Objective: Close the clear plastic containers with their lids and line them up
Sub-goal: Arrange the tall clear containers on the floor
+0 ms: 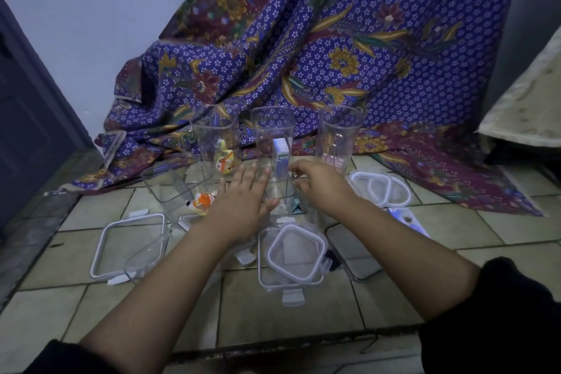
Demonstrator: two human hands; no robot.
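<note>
Three tall clear containers stand open in a row on the tiled floor: the left one (215, 140) holds a yellow packet, the middle one (273, 133) a white-and-purple box, the right one (339, 133) something pale. My left hand (243, 206) lies flat against the middle container's lower left side, fingers spread and thumb across its front. My right hand (318, 188) curls its fingers on that container's lower right edge. A square white-rimmed lid (296, 255) lies just in front of me. A larger square lid (130, 246) lies to the left.
A shorter clear container (173, 182) with an orange packet stands at the left. Two rounded lids (379, 188) lie overlapped at the right, and a dark-rimmed lid (353, 252) lies under my right forearm. Purple patterned cloth (303, 55) hangs behind the row. A dark door (27, 118) is at the left.
</note>
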